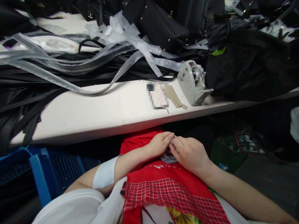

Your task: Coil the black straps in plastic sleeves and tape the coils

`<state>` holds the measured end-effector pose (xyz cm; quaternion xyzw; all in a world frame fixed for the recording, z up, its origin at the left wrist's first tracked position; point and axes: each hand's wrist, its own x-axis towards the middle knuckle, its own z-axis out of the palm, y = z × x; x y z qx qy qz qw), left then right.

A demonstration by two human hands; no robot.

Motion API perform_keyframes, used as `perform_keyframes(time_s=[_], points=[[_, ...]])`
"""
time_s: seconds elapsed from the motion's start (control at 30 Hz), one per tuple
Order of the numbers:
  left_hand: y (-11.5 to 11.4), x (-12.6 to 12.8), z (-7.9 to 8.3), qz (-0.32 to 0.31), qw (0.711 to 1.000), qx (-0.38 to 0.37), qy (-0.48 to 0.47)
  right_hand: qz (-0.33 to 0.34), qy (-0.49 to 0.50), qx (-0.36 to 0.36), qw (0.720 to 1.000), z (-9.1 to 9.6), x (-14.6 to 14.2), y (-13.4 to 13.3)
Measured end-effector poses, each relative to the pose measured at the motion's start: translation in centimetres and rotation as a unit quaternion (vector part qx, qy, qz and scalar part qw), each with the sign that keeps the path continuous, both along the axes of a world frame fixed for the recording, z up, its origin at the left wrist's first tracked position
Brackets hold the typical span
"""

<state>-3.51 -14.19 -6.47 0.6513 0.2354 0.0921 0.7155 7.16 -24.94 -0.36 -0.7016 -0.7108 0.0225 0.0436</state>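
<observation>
Pinched a small clear roll (168,158) between left grip (160,143) and right grip (189,153), fingertips pressed together, low on the red apron (149,180) just below the near edge of the desk (93,115). Seemed best done by steadying the roll in one grip and picking slowly at its end with a nail. Left the tape dispenser (193,82) untouched on the desk.

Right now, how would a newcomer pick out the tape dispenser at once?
Start at the white table and follow it right to the black heap. The tape dispenser stands before it, beside tan strips. It is the only pale grey hard shell there.
</observation>
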Motion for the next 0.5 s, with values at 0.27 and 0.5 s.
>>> perform_keyframes(time_s=[0.27,0.5], points=[[0.5,-0.6,1.0,-0.036,0.999,0.020,0.011,-0.146,0.288,-0.063,0.944,1.8,2.7,-0.7],[0.6,-1.4,3.5,-0.106,0.982,0.152,-0.048,-0.207,0.503,-0.041,0.838,1.0,3.6,0.4]])
